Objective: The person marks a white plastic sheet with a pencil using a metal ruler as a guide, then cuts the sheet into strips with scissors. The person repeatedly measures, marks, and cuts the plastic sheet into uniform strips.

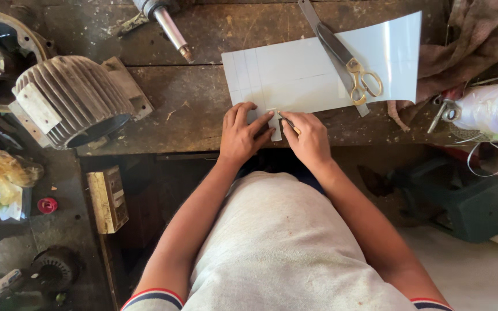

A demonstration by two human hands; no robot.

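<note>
White sheet (pixel 295 75) lies flat on the dark wooden worktop (pixel 185 115), ruled with faint lines, its near edge right under both hands. The left hand (pixel 242 133) presses flat, fingers spread, on the sheet's near left corner and on a small white strip (pixel 275 125) that juts off the edge toward the person. The right hand (pixel 309 138) sits just beside it, its grip pinched on a thin pencil (pixel 289 123) whose tip meets the strip between the two hands. Gold-handled scissors (pixel 350 63) rest across a metal ruler (pixel 332 55) on the far right part of the sheet, well apart from the hands. A ribbed grey motor housing (pixel 70 101) stands at the left, and a brown rag (pixel 468 40) lies bunched at the right.
</note>
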